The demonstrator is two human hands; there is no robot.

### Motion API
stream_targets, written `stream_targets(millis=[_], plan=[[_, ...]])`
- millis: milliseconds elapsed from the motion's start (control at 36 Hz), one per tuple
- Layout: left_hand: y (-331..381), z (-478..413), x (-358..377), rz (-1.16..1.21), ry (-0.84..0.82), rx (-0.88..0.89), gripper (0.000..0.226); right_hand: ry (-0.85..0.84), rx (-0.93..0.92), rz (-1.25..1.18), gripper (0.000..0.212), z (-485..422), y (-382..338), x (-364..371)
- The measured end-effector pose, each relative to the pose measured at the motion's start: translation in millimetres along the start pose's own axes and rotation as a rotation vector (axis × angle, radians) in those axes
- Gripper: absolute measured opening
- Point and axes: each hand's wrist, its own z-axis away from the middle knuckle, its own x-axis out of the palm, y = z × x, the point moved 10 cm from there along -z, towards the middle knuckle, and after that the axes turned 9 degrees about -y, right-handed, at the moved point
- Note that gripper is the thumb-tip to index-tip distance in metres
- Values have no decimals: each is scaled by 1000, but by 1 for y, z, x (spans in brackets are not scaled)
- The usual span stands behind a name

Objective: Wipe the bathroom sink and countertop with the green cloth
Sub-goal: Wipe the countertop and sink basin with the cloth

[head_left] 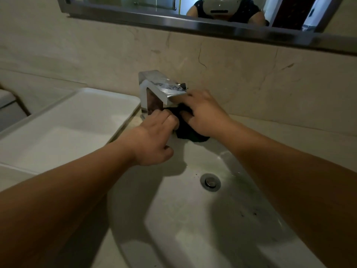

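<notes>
- Now the green cloth (186, 130) sits bunched at the far rim of the sink (193, 219), just under the spout of the faucet (160, 88), between both hands.
- The left hand (152, 138) curls its fingers round the cloth's left side. The right hand (202, 113) grips the right side from above, close against the spout.
- Judging by how it wads and droops, the cloth is soft, light and limp. It looks best gathered into the palm, or pressed flat under spread fingers for wiping.
- Dim light makes the cloth read nearly black, so its green is hard to confirm. Whether it is wet, or whether water is running, I cannot tell.
- Both hands hide most of the cloth and their own fingertips, and the right forearm covers part of the countertop (289, 132).
</notes>
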Motion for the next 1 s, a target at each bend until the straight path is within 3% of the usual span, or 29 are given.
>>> stream_targets(millis=[83,139,222,333,500,611,750,861,917,1000], plan=[[1,-1,1,9,-7,14,52,-140,-123,39,32,-1,-26,21],[1,-3,5,-18,-25,22,55,-192,-130,45,32,-1,-25,29],[0,-4,8,-51,-62,16,65,-161,-30,-7,47,6,5,24],[-1,-5,17,-36,-150,-2,89,-194,82,19,47,41,55,19],[-1,-5,24,-45,-231,-25,101,-200,322,-21,50,115,136,6],[-1,-6,27,-70,-268,-50,101,-126,299,-75,51,148,117,4],[-6,-6,28,-79,-273,-68,102,-58,374,-334,52,181,103,-26],[-7,-8,32,-111,-263,-51,105,172,499,-408,51,222,143,-88],[-5,-7,32,-111,-262,-35,105,109,568,-321,48,236,168,-88],[-2,-6,30,-107,-250,-25,103,-158,658,-163,50,249,197,-38]])
